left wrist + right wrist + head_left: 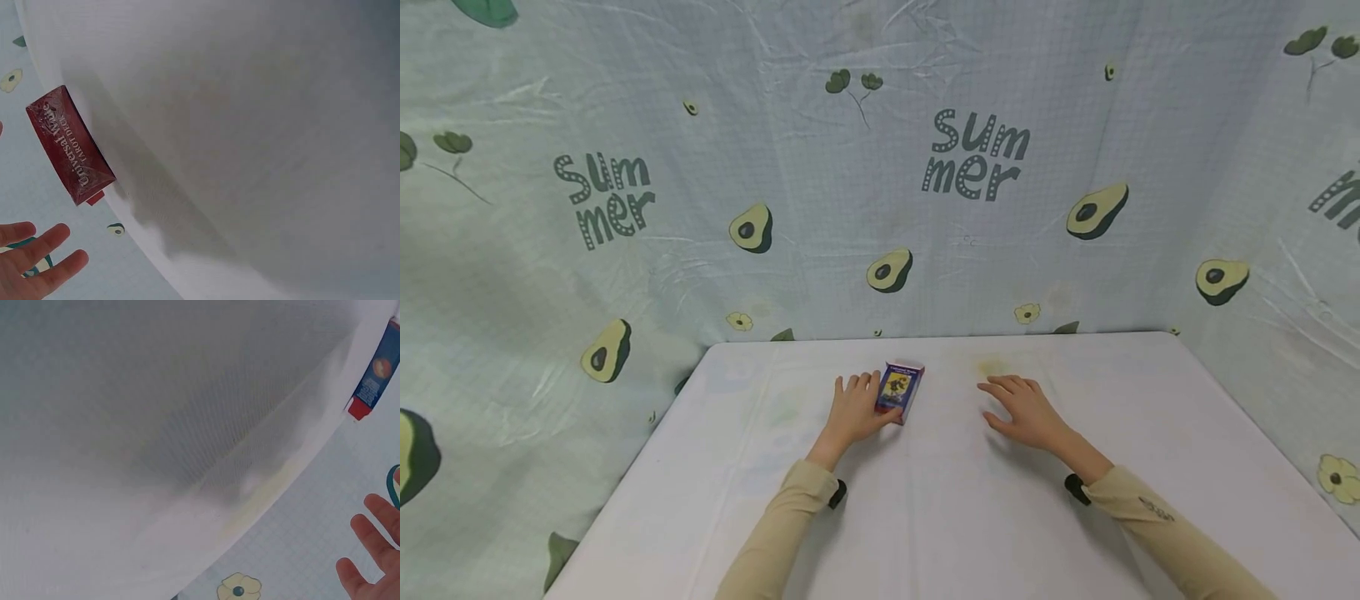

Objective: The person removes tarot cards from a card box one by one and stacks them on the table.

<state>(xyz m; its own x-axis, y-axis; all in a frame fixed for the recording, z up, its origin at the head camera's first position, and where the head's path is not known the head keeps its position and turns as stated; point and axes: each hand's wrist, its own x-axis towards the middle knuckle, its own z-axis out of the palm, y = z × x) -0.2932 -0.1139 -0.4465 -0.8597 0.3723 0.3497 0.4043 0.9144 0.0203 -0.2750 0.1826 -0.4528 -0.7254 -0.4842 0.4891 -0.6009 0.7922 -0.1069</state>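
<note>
A tarot deck box (898, 389) with a blue and yellow front lies on the white table towards its far side. Its dark red end, printed "Universal Waite Tarot Deck", faces the left wrist view, and a blue side of the box (375, 372) appears in the right wrist view. My left hand (852, 414) is at the box's left, fingers extended, thumb across its near end; whether it touches the box I cannot tell. In the left wrist view the fingers (44, 259) are spread apart from it. Right of the box, my right hand (1026, 414) holds nothing, its fingers loosely bent.
A white cloth covers the table (970, 517). Behind it and at both sides hangs a pale curtain (820, 158) printed with avocados, flowers and the word "summer". A dark band (1077, 489) shows at the right wrist, another (838, 494) at the left.
</note>
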